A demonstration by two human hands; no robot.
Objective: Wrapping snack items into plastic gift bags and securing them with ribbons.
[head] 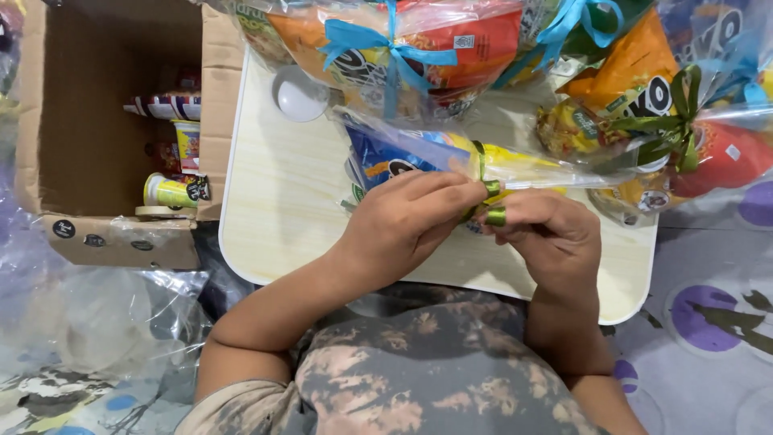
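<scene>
Hands meet at the near middle of the desk (274, 201): the left hand (407, 221) and the right hand (547, 234) both pinch a green ribbon (493, 201) wound round the neck of a clear snack bag (419, 157). Finished ribbon-tied bags (403, 48) crowd the far edge, and a cardboard box (113, 121) of cups stands off the left edge.

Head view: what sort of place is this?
Likely a home floor set up for packing snack gift bundles: a small lap table, a cardboard box of snacks, and ribbon-tied cellophane bundles. Both hands work a green ribbon.
</scene>
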